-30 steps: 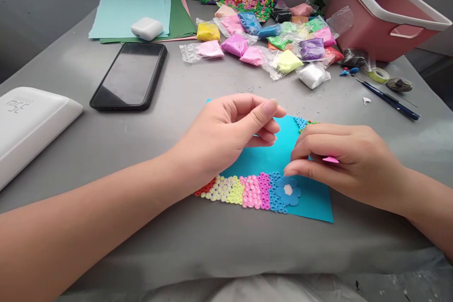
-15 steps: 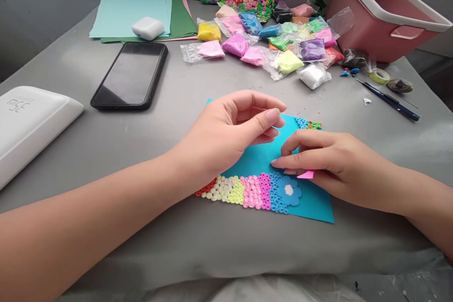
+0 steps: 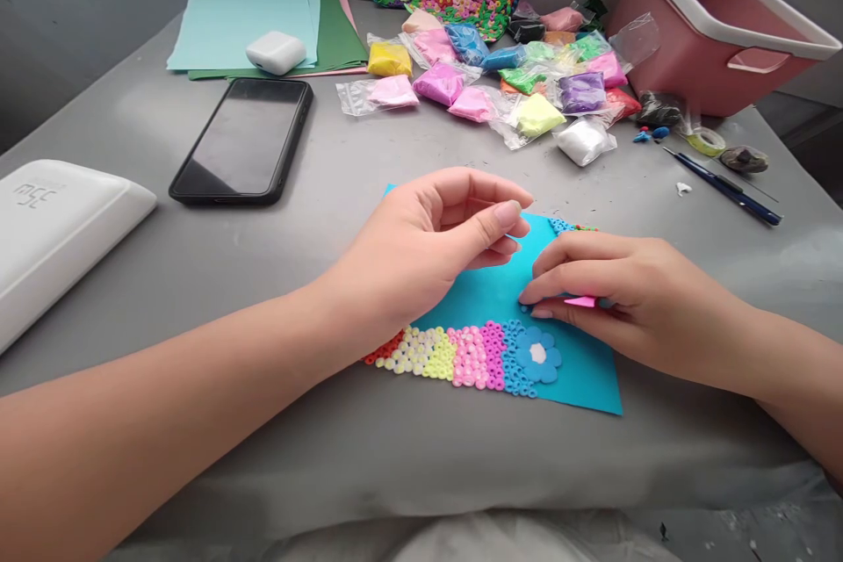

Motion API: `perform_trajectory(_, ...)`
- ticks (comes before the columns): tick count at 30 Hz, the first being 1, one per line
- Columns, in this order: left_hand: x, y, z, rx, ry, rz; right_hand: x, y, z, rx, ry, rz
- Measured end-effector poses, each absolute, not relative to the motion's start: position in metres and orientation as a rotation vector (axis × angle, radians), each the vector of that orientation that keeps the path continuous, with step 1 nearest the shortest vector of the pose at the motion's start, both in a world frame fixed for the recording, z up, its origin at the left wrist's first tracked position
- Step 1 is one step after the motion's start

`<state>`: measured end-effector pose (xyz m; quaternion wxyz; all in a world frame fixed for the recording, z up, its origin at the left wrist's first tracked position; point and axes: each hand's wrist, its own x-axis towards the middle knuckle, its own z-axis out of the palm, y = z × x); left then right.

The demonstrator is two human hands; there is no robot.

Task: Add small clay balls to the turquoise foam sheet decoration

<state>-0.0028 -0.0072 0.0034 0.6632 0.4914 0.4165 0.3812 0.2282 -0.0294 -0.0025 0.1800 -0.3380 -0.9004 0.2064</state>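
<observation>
A bright blue paper sheet [image 3: 491, 294] lies before me, with bands of small clay rings [image 3: 469, 357] along its near edge and a blue clay flower [image 3: 546, 344] at their right end. Above the sheet, my left hand [image 3: 454, 224] is held with its fingers curled and thumb against them; whatever they may hold is hidden. My right hand [image 3: 612, 299] is closed over the right part of the sheet, a pink pointed piece [image 3: 580, 302] sticking out between its fingers. A tiny blue bit [image 3: 525, 308] shows at its fingertips. More clay rings [image 3: 561, 226] decorate the sheet's far corner.
Bags of coloured clay [image 3: 441, 83] are spread across the back, beside a pink bin [image 3: 685, 44]. A dark blue pen-like tool [image 3: 724, 186] and tape roll [image 3: 706, 140] lie right. Leftward are a phone [image 3: 243, 140], white earbud case [image 3: 275, 53], coloured papers [image 3: 243, 13] and white device [image 3: 66, 228].
My right hand has shifted slightly right and away from me, and its fingers have turned so the tiny blue bit shows. The left hand has stayed in place.
</observation>
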Motion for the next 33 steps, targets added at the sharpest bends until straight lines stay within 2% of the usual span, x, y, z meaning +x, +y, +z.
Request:
perform_trajectory(20, -0.002, -0.006, 0.004, 1.083, 0.935, 0.864, 0.225, -0.033, 0.001, -0.895, -2.609, 0.612)
perform_trajectory(28, -0.001, -0.007, 0.005, 1.077, 0.936, 0.838, 0.222, -0.041, 0.014, -0.996, -2.186, 0.791)
perform_trajectory(33, -0.001, -0.006, 0.005, 1.070, 0.947, 0.833, 0.220, -0.041, 0.016, -0.984, -2.160, 0.765)
